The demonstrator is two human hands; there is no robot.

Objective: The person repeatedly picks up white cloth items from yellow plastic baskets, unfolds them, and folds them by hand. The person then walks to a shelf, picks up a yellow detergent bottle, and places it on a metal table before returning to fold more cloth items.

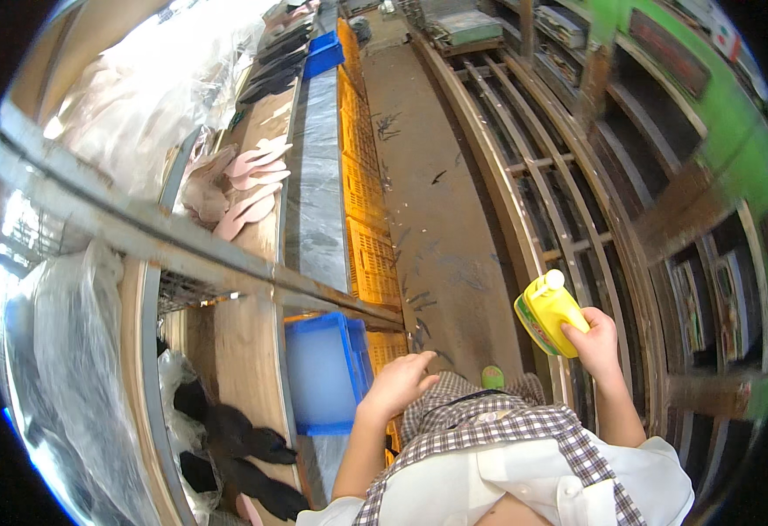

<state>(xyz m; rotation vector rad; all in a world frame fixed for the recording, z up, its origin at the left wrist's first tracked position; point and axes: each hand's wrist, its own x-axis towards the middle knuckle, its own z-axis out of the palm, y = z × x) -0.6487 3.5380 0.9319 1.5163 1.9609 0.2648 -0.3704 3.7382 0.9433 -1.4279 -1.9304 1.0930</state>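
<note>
My right hand (596, 344) is closed round the handle of a yellow plastic jug (552, 309), which has a pale round cap and a green label band. It holds the jug tilted, out to my right, over the edge of a slatted wooden rack. My left hand (401, 384) hangs at my waist with its fingers loosely stretched and nothing in it. Just left of that hand sits a blue plastic bin (356, 359) with cloudy whitish liquid in it.
Orange crates (372, 250) line the left side of the aisle (432, 175). Pink glove-shaped pieces (257, 171) and black ones (244, 443) lie on wooden shelving to the left. A second blue bin (323, 54) stands farther off. The wooden rack (524, 162) and green-framed shelves (656, 53) run along the right.
</note>
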